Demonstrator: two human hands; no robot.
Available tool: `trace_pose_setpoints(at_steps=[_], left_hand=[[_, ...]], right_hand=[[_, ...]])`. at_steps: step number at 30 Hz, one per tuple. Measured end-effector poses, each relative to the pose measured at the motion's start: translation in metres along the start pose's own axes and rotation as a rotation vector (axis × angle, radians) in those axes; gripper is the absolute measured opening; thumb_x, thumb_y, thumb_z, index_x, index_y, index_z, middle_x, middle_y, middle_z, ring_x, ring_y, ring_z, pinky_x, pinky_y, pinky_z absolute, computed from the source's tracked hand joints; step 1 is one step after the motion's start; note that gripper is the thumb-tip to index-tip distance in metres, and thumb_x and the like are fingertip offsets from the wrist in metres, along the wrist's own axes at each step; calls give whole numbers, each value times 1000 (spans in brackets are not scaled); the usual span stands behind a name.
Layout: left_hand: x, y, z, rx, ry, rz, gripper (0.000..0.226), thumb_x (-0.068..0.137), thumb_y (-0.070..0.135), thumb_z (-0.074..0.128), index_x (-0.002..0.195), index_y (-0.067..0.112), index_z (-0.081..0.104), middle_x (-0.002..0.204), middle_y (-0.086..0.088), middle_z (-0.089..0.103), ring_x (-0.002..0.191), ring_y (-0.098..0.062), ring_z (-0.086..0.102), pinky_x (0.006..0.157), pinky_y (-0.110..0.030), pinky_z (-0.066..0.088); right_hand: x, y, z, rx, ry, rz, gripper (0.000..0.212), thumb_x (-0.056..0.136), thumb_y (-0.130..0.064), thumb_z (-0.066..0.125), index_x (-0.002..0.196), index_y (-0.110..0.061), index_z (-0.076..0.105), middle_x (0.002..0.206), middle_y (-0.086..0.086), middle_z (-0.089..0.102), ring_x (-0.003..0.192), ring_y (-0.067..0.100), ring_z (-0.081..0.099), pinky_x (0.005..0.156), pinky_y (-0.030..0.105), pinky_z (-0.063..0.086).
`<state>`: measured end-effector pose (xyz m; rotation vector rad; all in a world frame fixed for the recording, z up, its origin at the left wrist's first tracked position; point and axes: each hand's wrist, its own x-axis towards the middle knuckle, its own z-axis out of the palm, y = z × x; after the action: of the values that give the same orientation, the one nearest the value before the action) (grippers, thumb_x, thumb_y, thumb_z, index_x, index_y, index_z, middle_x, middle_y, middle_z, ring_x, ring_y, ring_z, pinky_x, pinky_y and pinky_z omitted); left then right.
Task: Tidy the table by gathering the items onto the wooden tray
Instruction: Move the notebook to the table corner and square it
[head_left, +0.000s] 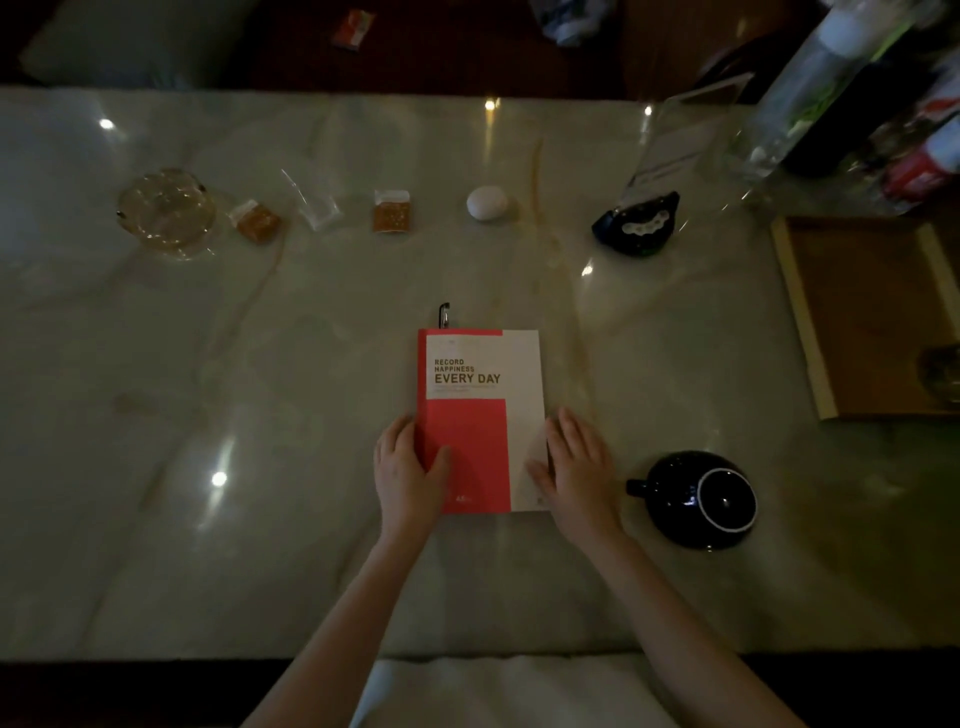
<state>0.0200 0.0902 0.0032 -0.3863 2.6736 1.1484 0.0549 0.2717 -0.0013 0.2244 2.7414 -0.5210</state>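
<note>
A red and white notebook (480, 410) lies flat at the middle of the marble table (208, 389), with a pen clip (444, 315) sticking out at its top edge. My left hand (408, 475) grips its left edge, thumb on the cover. On the right edge rests my right hand (574, 467), thumb on the cover. The wooden tray (810, 332) sits at the right side. A black teapot (696, 499) stands right of my right hand.
Along the far side lie a glass dish (166, 210), two amber sachets (257, 221) (391, 210), a clear wrapper (314, 200), a white egg-shaped object (487, 202) and a black holder (639, 223). Bottles (831, 88) crowd the far right corner. A glass (940, 371) stands on the tray.
</note>
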Motion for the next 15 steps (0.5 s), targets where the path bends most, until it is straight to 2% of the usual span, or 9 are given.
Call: trace_pose_setpoints(at_steps=[4, 7, 9, 12, 15], left_hand=[[3, 3, -2, -363, 18, -187, 41, 80, 11, 64, 119, 9, 54, 116, -10, 59, 103, -24, 58, 93, -39, 47], [4, 1, -5, -678, -107, -339, 35, 81, 12, 65, 114, 19, 53, 111, -12, 62, 96, -30, 62, 87, -46, 51], [4, -2, -6, -817, -222, -425, 40, 83, 14, 63, 119, 16, 48, 112, -11, 63, 94, -30, 63, 83, -47, 53], [8, -3, -7, -859, -335, -427, 47, 84, 13, 62, 127, 13, 45, 113, -11, 63, 92, -26, 65, 76, -40, 57], [12, -2, -9, -831, -323, -381, 51, 83, 10, 62, 130, 15, 44, 105, -11, 66, 84, -24, 67, 70, -35, 59]], right_hand=[[0, 0, -4, 56, 26, -5, 59, 95, -38, 40, 145, -13, 21, 157, 4, 14, 144, 22, 9, 117, 36, 10], [0, 2, -5, 56, 51, -17, 59, 94, -39, 42, 144, -14, 25, 156, 4, 18, 144, 22, 11, 116, 37, 12], [1, 3, -5, 55, 55, -28, 59, 93, -38, 43, 144, -13, 27, 156, 4, 19, 144, 22, 12, 116, 37, 12], [2, 3, -8, 52, 36, -33, 58, 93, -38, 43, 144, -13, 26, 156, 4, 18, 144, 21, 11, 116, 36, 11], [3, 1, -13, 79, 45, -23, 57, 91, -35, 48, 141, -13, 33, 155, 5, 23, 142, 22, 16, 116, 37, 14]])
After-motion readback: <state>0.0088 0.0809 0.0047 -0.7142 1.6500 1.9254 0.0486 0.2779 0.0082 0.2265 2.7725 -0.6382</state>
